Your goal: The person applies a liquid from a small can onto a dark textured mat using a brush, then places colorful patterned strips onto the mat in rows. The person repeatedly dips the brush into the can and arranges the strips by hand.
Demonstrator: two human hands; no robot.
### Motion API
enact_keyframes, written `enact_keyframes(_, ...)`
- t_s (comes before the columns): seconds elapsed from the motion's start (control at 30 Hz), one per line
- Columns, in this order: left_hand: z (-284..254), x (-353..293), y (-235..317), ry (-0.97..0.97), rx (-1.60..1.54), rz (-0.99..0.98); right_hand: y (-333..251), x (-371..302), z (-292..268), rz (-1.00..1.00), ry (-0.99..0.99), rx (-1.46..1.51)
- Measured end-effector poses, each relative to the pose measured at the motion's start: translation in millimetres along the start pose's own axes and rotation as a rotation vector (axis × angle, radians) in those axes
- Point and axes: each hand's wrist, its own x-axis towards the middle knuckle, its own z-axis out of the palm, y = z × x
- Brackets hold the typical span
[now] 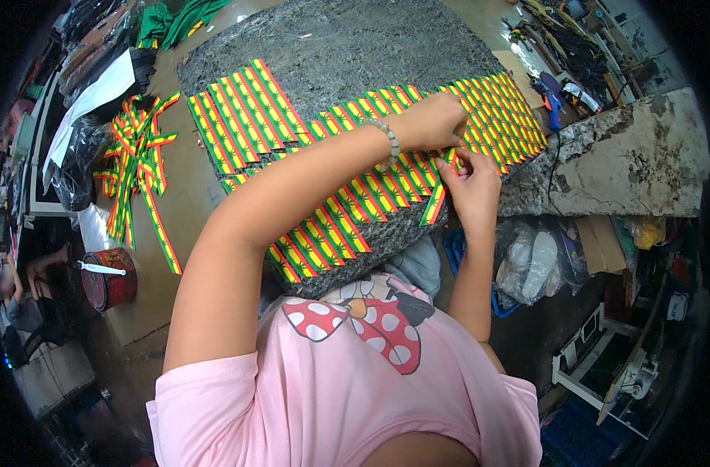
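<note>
Rows of short ribbon strips (491,117), striped red, yellow and green with dark leaf figures, lie side by side on a rough dark grey slab (355,47). My left hand (433,123), a beaded bracelet at its wrist, is closed over the strips right of centre. Its fingertips point down and away, so what they grip is hidden. Just nearer, my right hand (476,183) pinches the upper end of one ribbon strip (434,204) between thumb and finger. This strip slants down toward the slab's front edge. My left forearm covers part of the middle rows.
Left of the slab lies a tangled pile of longer ribbons (133,148). A red tub (110,280) with a white-handled tool across it stands nearer. A blue-handled tool (553,109) is at the far right, beyond a worn pale ledge (604,163). Plastic-wrapped goods (534,261) sit below.
</note>
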Motion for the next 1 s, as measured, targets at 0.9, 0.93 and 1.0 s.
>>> enact_keyframes(0.9, -62, -70, 29, 0.121, -0.564, -0.107, -9, 46, -42, -0.457, -0.375, 0.336)
enact_keyframes(0.93, -71, -77, 31, 0.131, -0.64, -0.088, -17, 49, -38, -0.247, -0.356, 0.428)
enact_keyframes(1.0, -92, -77, 27, 0.291, -0.327, 0.028, -36, 69, -29, -0.175, -0.48, 0.692)
